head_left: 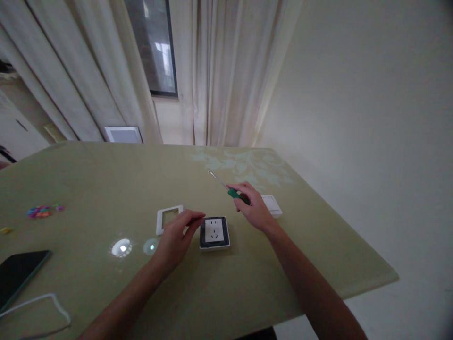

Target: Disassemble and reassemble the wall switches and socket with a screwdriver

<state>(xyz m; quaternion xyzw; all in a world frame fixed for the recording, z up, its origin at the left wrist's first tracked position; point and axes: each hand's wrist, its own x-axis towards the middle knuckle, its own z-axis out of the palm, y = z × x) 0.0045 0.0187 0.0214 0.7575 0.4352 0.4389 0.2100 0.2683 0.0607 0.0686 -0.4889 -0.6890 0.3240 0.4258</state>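
Note:
A wall socket (214, 232) with a white face and dark surround lies flat on the green table (106, 170). My left hand (177, 238) rests beside its left edge, fingers curled with the fingertips touching the socket's rim. My right hand (253, 208) is closed around a green-handled screwdriver (230, 189), whose thin metal shaft points up and to the left, clear of the table. A white cover frame (169, 219) lies just behind my left hand. A white switch plate (272, 206) sits behind my right hand, partly hidden by it.
A dark phone (19, 274) and a white cable (38, 307) lie at the near left. Small coloured bits (40, 211) sit at the far left. Curtains (219, 71) and a window are behind the table; the table's right edge drops off near a plain wall.

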